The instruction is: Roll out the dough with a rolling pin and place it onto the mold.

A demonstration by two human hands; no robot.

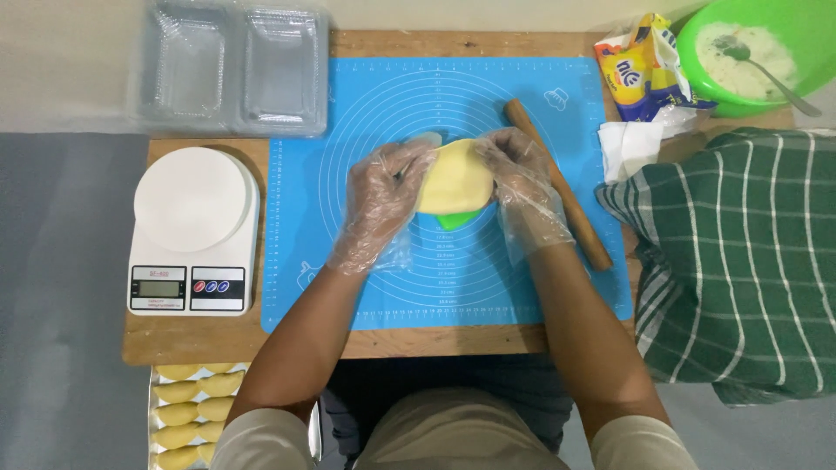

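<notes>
Covering most of the wooden table [200, 335] is a blue mat [366, 287] printed with rings; to its right hangs a green checked cloth [740, 261]; beyond its far left corner sit clear plastic boxes [231, 65]; a white kitchen scale [193, 231] stands just left of the mat; a green bowl [697, 43] with a spoon holds the far right corner, a snack packet [640, 70] beside it; a wooden rolling pin [562, 187] lies slanted on the mat; a tray of dough pieces [187, 409] shows at the near left edge. Both gloved hands are closed on a yellow dough sheet [453, 178] at the mat's centre, left hand [383, 196] on one edge, right hand [522, 178] on the other; a green mould [457, 219] peeks out beneath the dough.
</notes>
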